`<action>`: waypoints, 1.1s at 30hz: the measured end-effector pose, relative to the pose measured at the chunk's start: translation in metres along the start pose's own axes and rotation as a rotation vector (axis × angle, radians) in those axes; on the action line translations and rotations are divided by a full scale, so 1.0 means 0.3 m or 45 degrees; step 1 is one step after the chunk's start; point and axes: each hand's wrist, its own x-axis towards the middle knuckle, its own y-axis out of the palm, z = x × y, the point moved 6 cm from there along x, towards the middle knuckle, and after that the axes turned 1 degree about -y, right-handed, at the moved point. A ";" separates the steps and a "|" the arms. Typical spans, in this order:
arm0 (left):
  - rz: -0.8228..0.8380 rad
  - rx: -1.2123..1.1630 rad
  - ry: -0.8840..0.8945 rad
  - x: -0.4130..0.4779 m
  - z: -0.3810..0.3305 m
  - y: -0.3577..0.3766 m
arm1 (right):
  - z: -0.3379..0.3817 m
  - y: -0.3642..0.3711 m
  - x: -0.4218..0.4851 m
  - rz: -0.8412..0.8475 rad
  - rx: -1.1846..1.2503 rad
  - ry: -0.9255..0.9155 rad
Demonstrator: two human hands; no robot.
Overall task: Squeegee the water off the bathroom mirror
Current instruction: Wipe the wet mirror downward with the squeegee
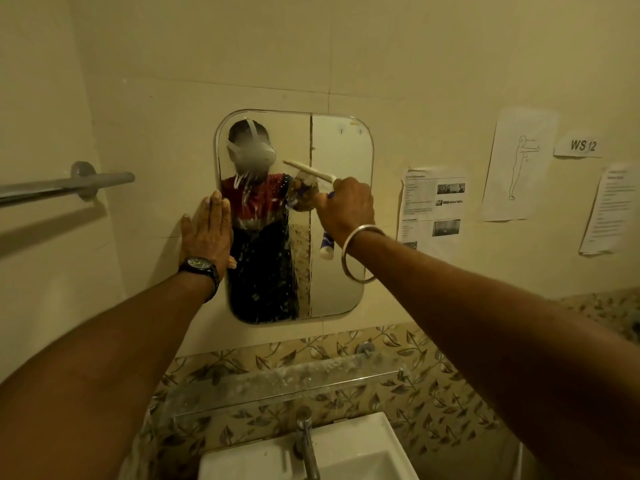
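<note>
So the mirror [343,147] was a rounded rectangle fixed to the tiled wall above the sink [363,455]. The right hand [346,206] was curled around the handle of the squeegee [310,170]. Its white blade sat against the glass about halfway up, just right of the middle, tilted with the left end higher. A bit of blue handle poked out by the thumb.

The left hand [207,230] was flat, fingers straight and together, pressed against the wall at the mirror's left edge, with the fingers overlapping the rim. It wasn't holding anything. There was a dark watch [199,263] on that wrist and a metal bangle [360,252] on the right one.

Water-wise, the left and middle of the glass were covered in streaks and droplets running down, while the right strip looked a lot clearer. The reflection showed the person in a red and dark top.

Other stuff: a grey towel bar [62,185] on the wall to the left, a dusty-looking glass shelf [277,382] under the mirror, and a chrome tap [306,441] over the sink. On the right there were a few printed sheets [433,206] stuck to the wall, one of them a line drawing of a standing figure [516,168]. There was also a small label reading "WS 12" [581,146].
</note>
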 end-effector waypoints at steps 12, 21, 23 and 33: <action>0.001 0.002 0.010 -0.004 -0.003 0.001 | 0.023 -0.003 0.046 0.044 -0.019 -0.023; 0.023 -0.032 0.011 -0.002 0.000 0.001 | 0.146 -0.089 0.108 0.010 0.000 -0.205; 0.021 -0.045 0.011 0.003 -0.001 0.002 | 0.175 -0.097 0.132 -0.009 -0.081 -0.195; -0.009 -0.056 0.029 -0.001 0.003 0.004 | 0.075 0.016 -0.042 0.112 -0.263 -0.352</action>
